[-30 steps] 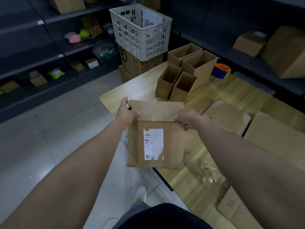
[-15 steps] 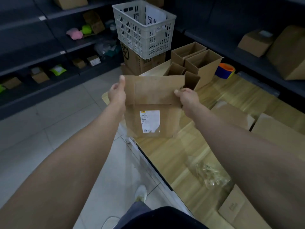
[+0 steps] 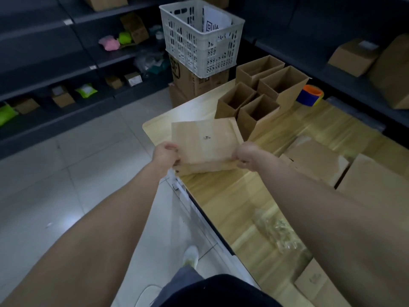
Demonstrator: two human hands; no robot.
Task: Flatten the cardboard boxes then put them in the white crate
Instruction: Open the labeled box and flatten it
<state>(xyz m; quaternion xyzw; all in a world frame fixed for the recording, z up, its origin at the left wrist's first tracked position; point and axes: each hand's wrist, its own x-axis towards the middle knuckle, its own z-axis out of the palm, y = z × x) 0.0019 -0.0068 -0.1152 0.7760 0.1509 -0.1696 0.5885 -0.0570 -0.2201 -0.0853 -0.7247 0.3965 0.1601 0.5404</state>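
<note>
Both hands hold a flattened brown cardboard box [image 3: 204,144] over the near corner of the wooden table [image 3: 232,193]. My left hand [image 3: 166,155] grips its lower left edge and my right hand [image 3: 246,155] grips its lower right edge. The box lies tilted nearly flat, plain side up. The white crate [image 3: 201,38] stands beyond the table on stacked brown cartons, with a white sheet inside. Several open upright cardboard boxes [image 3: 259,96] stand on the table's far end.
Flat cardboard pieces [image 3: 314,160] lie on the table to the right, near a crumpled clear plastic bag [image 3: 278,235]. A blue and orange tape roll [image 3: 309,95] sits behind the open boxes. Dark shelves with small goods line the left and right.
The flattened box was held upright with its white label facing me; it has tipped forward and down, so the plain side shows. Both hands dropped lower while keeping their grip.
</note>
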